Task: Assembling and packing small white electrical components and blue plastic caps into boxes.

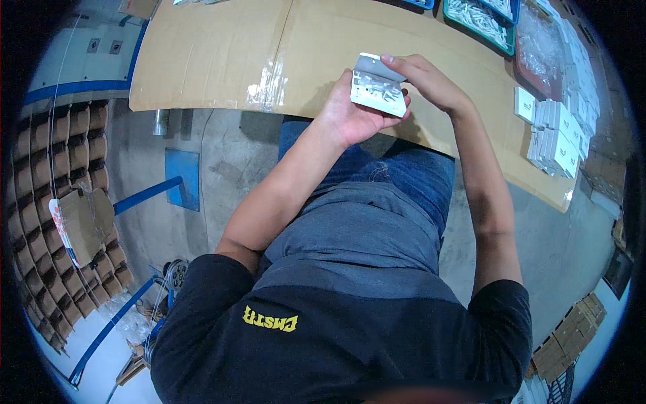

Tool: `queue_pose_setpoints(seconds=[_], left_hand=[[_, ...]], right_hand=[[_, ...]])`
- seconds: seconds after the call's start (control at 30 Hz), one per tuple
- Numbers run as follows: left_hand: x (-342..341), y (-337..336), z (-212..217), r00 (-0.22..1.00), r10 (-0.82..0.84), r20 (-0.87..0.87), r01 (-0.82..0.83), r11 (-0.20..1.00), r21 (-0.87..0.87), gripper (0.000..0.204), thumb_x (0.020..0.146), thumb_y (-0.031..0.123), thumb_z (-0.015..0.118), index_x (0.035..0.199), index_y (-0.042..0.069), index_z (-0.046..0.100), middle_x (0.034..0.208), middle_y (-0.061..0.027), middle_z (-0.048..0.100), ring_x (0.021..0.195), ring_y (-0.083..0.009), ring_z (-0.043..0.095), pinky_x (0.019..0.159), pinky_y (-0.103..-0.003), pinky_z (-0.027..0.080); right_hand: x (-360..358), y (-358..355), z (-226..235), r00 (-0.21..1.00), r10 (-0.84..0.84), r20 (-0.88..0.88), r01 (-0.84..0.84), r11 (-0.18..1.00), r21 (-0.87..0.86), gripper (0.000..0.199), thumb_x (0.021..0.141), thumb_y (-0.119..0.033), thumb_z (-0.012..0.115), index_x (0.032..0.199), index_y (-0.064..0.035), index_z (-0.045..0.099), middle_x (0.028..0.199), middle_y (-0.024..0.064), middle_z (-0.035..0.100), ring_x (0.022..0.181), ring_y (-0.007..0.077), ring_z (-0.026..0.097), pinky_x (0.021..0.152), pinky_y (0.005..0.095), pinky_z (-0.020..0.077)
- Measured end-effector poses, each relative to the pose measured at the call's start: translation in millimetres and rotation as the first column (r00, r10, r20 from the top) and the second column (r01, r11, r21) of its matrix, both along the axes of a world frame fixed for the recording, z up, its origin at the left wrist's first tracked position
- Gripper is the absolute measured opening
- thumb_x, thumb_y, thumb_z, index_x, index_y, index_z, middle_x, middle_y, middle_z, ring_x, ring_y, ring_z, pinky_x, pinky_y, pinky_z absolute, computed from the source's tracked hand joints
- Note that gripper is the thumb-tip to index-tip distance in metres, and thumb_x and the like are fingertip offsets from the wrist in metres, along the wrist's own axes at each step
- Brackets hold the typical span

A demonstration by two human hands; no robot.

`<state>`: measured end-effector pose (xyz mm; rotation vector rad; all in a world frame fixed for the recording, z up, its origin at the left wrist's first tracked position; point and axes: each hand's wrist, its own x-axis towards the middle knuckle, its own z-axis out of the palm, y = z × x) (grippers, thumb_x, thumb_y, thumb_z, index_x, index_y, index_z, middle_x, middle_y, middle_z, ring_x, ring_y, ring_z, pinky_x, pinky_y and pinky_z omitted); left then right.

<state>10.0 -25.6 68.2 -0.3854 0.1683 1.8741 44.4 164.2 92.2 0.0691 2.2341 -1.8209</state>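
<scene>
Two bare hands were raised over the cardboard-covered table (222,60), and a small white carton (379,93) with its lid flap open was held between them. The carton was cupped in the left hand (353,114) with the fingers curled under and around it, while the right hand (424,81) was closed on the open flap, which was pinched by its fingertips. Stacks of similar white boxes (558,138) were seen near the table's right edge, and a green tray (481,20) of small white parts was placed further back.
</scene>
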Motion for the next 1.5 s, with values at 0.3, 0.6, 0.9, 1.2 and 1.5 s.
queue_pose_setpoints(seconds=[0.3, 0.6, 0.9, 1.2, 1.5], left_hand=[[-2, 3, -3, 0.995, -0.022, -0.097, 0.02, 0.999, -0.029, 0.064, 0.107, 0.049, 0.019, 0.142, 0.003, 0.046, 0.13, -0.0252, 0.057, 0.116, -0.0425, 0.058, 0.101, -0.057, 0.047], [-4, 3, 0, 0.997, 0.007, -0.074, -0.014, 0.996, -0.09, 0.061, 0.107, 0.049, 0.022, 0.14, 0.004, 0.047, 0.13, -0.0248, 0.056, 0.116, -0.0426, 0.057, 0.102, -0.057, 0.046], [-2, 2, 5, 0.999, 0.03, -0.044, -0.035, 0.992, -0.121, 0.061, 0.107, 0.051, 0.021, 0.14, 0.007, 0.046, 0.132, -0.0239, 0.055, 0.116, -0.0435, 0.057, 0.103, -0.058, 0.045], [-1, 1, 5, 0.997, 0.052, -0.063, -0.064, 0.979, -0.193, 0.058, 0.107, 0.051, 0.023, 0.138, 0.009, 0.05, 0.134, -0.0195, 0.055, 0.122, -0.0366, 0.054, 0.103, -0.059, 0.045], [-2, 1, 10, 0.995, 0.009, -0.102, -0.034, 0.969, -0.244, 0.05, 0.107, 0.046, 0.028, 0.129, 0.011, 0.056, 0.129, -0.0153, 0.059, 0.118, -0.0336, 0.056, 0.1, -0.056, 0.046]], right_hand=[[0, 13, 10, 0.999, 0.03, -0.018, -0.03, 0.999, -0.014, 0.058, 0.103, -0.052, 0.051, 0.116, -0.0002, 0.073, 0.101, 0.0075, 0.073, 0.094, 0.0144, 0.063, 0.091, 0.0302, 0.0485], [4, 5, 9, 0.998, 0.053, -0.04, -0.053, 0.999, 0.007, 0.053, 0.105, -0.047, 0.051, 0.126, -0.0021, 0.069, 0.105, 0.0056, 0.072, 0.097, 0.0117, 0.061, 0.092, 0.0274, 0.0474], [8, -7, 1, 0.998, 0.041, -0.037, -0.043, 0.998, -0.044, 0.05, 0.106, -0.044, 0.05, 0.133, -0.0055, 0.066, 0.103, 0.0033, 0.072, 0.091, 0.0098, 0.061, 0.082, 0.0254, 0.0495], [14, -21, -8, 0.997, -0.036, -0.072, 0.029, 0.994, -0.104, 0.047, 0.108, -0.04, 0.048, 0.136, -0.0062, 0.063, 0.118, 0.0069, 0.071, 0.109, 0.0136, 0.064, 0.098, 0.0296, 0.0497], [21, -28, -20, 0.983, -0.106, -0.148, 0.078, 0.98, -0.183, 0.047, 0.109, -0.039, 0.045, 0.136, -0.0042, 0.062, 0.119, 0.0074, 0.07, 0.11, 0.0146, 0.063, 0.099, 0.0294, 0.0488]])
